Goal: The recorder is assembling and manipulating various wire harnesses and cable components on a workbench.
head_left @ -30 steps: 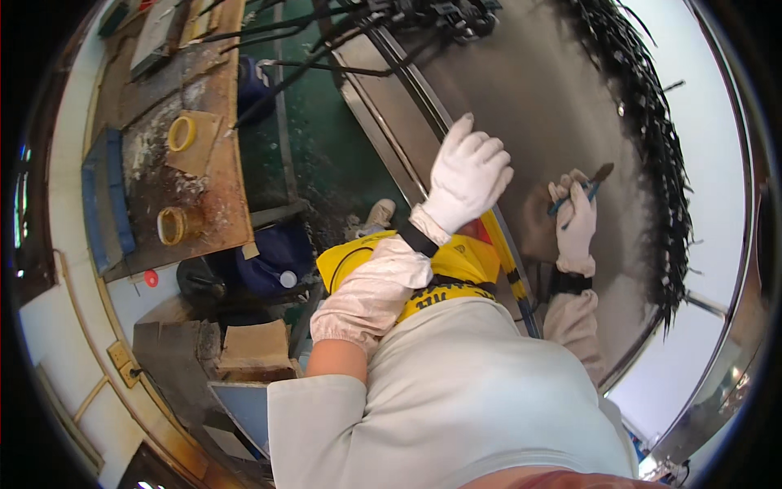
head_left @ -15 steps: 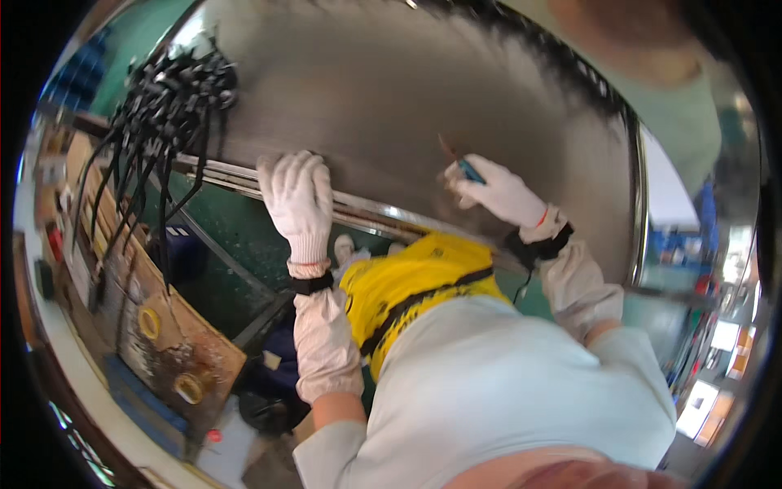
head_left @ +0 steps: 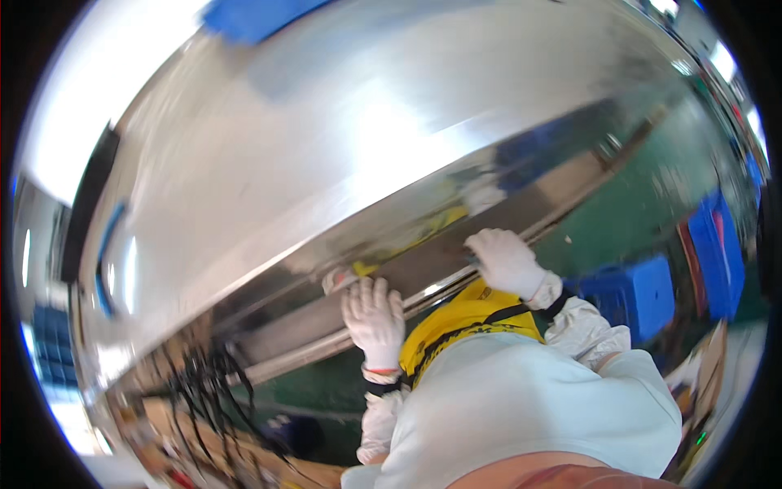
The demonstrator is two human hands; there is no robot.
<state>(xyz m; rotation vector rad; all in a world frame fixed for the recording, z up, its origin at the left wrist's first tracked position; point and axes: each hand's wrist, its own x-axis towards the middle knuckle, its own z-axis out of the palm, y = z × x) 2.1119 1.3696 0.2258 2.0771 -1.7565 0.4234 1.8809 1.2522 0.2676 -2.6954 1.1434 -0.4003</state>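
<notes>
My left hand (head_left: 373,322), in a white knit glove, rests at the front edge of a long, narrow metal ledge (head_left: 297,326). Its fingers are stretched out and nothing shows in them. To the right, my right hand (head_left: 507,265), also gloved, is curled closed above the same ledge. Only a small dark teal bit of the teal-handled tool (head_left: 474,260) peeks out by its fingers; the rest is hidden. Beyond the ledge spreads a large shiny metal surface (head_left: 309,147), whose near face mirrors my glove and yellow apron (head_left: 476,314).
A bundle of black cables or straps (head_left: 199,375) hangs at the lower left, over a wooden board. Blue plastic bins (head_left: 631,297) stand on the green floor (head_left: 603,220) at the right. Another blue object (head_left: 252,18) lies on the metal at the far edge.
My view has swung, bringing the large shiny surface into sight and the cables to the lower left. My right hand has come back to the ledge, with the tool now mostly hidden.
</notes>
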